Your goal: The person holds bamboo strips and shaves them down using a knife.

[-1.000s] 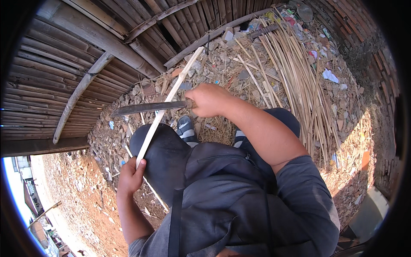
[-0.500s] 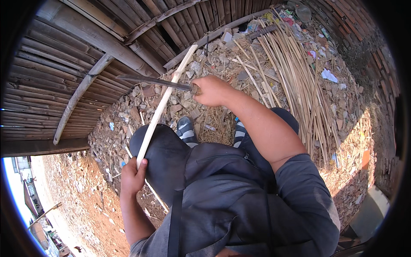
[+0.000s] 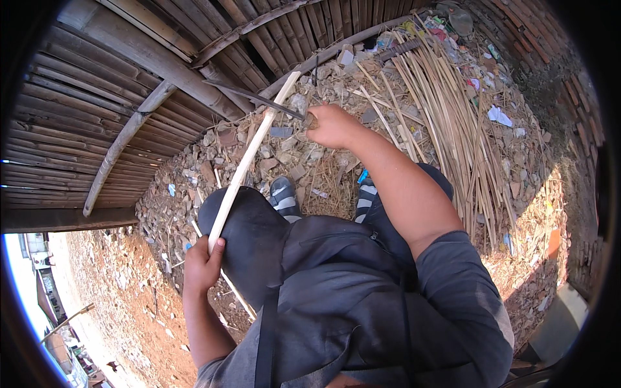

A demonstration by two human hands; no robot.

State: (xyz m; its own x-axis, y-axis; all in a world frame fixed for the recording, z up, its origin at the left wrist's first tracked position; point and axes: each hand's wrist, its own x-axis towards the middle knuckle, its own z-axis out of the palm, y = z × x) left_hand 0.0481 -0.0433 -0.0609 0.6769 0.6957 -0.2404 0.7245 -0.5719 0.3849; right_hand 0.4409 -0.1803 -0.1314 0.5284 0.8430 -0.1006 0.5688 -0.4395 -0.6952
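- Down over the rubble-strewn ground [image 3: 194,187], the person is holding a pale bamboo strip [image 3: 249,155] that is slanting from about 7 o'clock up to 1 o'clock across the view.
- Their left hand [image 3: 202,264] is wrapping closed around the strip's lower end, just beside the dark-clad knee [image 3: 249,242].
- Their right hand [image 3: 331,126] is gripping tight the handle of a long dark blade [image 3: 259,98], whose edge is crossing the strip near its upper end, touching or almost touching it.
- By my judgement they are shaving or splitting the strip, and the stroke is calling for a steady lower grip while the blade is running along the grain.
- At 2 o'clock a heap of split bamboo slats [image 3: 453,110] is lying on the ground, well apart from both hands; a bamboo fence [image 3: 110,97] is standing at 10 o'clock.
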